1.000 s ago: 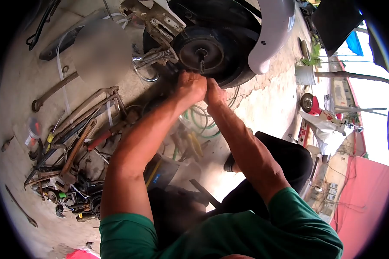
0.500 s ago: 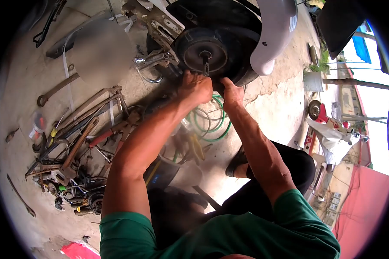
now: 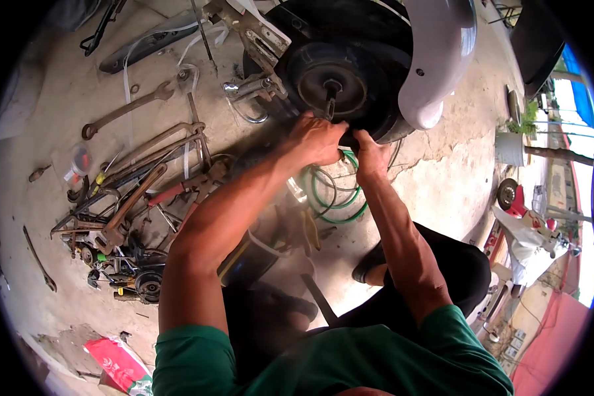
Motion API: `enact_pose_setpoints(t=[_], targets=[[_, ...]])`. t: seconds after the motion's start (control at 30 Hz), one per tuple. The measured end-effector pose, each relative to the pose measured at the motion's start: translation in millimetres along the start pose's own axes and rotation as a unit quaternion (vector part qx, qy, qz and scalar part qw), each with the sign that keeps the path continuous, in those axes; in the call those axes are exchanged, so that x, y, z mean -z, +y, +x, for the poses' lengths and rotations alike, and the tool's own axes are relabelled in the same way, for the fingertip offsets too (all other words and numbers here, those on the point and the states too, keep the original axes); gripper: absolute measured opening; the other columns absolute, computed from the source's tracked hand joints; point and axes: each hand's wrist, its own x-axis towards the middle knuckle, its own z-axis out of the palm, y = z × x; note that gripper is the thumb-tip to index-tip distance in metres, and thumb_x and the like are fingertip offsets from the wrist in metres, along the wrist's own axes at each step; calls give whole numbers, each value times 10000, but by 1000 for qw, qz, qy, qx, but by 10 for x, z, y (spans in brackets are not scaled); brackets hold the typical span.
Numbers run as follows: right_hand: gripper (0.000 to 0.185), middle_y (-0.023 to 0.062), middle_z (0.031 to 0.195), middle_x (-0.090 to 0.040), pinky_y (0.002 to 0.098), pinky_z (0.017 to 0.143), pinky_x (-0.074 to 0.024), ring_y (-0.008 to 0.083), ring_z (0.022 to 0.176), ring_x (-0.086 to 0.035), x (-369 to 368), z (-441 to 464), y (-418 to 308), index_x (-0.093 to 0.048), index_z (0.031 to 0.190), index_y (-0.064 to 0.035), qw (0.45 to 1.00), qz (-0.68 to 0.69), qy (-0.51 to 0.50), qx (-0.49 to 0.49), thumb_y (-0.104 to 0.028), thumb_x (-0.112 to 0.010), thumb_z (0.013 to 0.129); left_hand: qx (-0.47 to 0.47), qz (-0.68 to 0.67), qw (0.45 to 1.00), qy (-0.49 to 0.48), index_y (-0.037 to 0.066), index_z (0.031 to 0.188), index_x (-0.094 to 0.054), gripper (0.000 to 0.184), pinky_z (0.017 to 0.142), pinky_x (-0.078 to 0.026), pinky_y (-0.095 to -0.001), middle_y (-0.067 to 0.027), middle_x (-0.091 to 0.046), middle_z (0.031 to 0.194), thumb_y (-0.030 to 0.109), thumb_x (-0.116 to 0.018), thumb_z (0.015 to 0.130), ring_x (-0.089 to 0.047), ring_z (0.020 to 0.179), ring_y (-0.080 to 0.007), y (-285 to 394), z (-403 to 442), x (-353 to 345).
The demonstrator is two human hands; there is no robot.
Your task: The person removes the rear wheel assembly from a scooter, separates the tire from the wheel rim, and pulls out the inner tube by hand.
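A dark wheel (image 3: 333, 82) with an axle end (image 3: 332, 99) sticking out of its hub lies at the top centre, next to a pale fender (image 3: 435, 66). Just below the hub, my left hand (image 3: 317, 140) is closed at the tyre's lower edge, its fingers curled. My right hand (image 3: 371, 155) is closed beside it on the right, thumb up against the tyre edge. What the fingers of either hand grip is too dark and small to make out. A metal bracket with a spring (image 3: 257, 39) stands left of the wheel.
Left on the concrete floor lie a large wrench (image 3: 129, 111), a heap of tools (image 3: 122, 224) and a clear cup (image 3: 80, 160). Green hose (image 3: 340, 214) coils below the hands, near a dark bucket (image 3: 251, 261). A red and white motorcycle (image 3: 525, 231) stands far right.
The view has shifted, so the wheel and tools appear further right. My hands have moved slightly apart along the tyre's lower edge. The large wrench now shows in full.
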Motion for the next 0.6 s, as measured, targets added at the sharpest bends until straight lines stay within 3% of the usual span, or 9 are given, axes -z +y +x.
enact_pose_setpoints(t=[0.1,0.13,0.2,0.27,0.3,0.4,0.43,0.6], targets=[[513,77,1126,-669,306,830,-508,162,965,-623,43,27,74,-615,1248,27,999,5,-10,31,-183,-822,828,-15,34,999,25,87,1111,-719,310,941,-484,-444,-156,-756,1051,182,-625,831,-716,1058,-301,52,41,-121],[494,67,1109,-662,299,809,-499,153,939,-615,62,57,127,-616,1235,17,999,-10,3,35,-184,-820,833,-6,54,998,17,80,1100,-725,323,875,-513,-454,-160,-750,1024,212,-700,807,-717,995,-316,93,35,-124],[279,18,909,-666,282,624,-481,124,728,-604,-65,-70,-5,-681,1078,-23,997,41,14,63,-125,-778,837,15,93,996,5,64,1078,-737,399,742,-570,-474,-168,-737,971,272,-851,758,-719,868,-347,167,51,-120],[296,22,931,-672,287,644,-500,137,745,-617,-1,-50,35,-680,1094,-21,999,10,5,46,-131,-779,837,27,102,994,6,89,999,-757,221,880,-481,-436,-136,-748,1002,206,-674,832,-706,972,-289,228,-26,-96],[305,24,942,-675,289,654,-510,143,753,-623,7,-23,23,-679,1102,-20,999,-6,-3,41,-133,-780,837,35,108,994,10,101,960,-767,216,950,-436,-417,-121,-754,1018,173,-585,869,-700,1023,-260,241,-29,-61],[319,28,938,-677,309,672,-537,162,767,-637,-38,-94,-76,-678,1106,-14,1000,0,17,-12,-150,-783,837,71,72,995,15,106,891,-774,210,953,-428,-412,-117,-753,996,165,-573,882,-694,1028,-260,217,18,-153],[330,48,958,-696,324,708,-575,181,797,-667,-21,-110,-169,-683,1111,-9,996,-44,5,-83,-186,-780,849,67,73,995,32,108,885,-775,210,949,-427,-411,-116,-753,989,173,-575,884,-693,1027,-258,196,34,-205],[342,100,1062,-729,363,766,-612,229,872,-712,48,-129,-289,-701,1108,3,984,-58,-31,-165,-241,-767,877,81,52,989,114,121,857,-780,212,947,-420,-404,-103,-749,980,191,-583,891,-682,1026,-246,194,13,-343]])
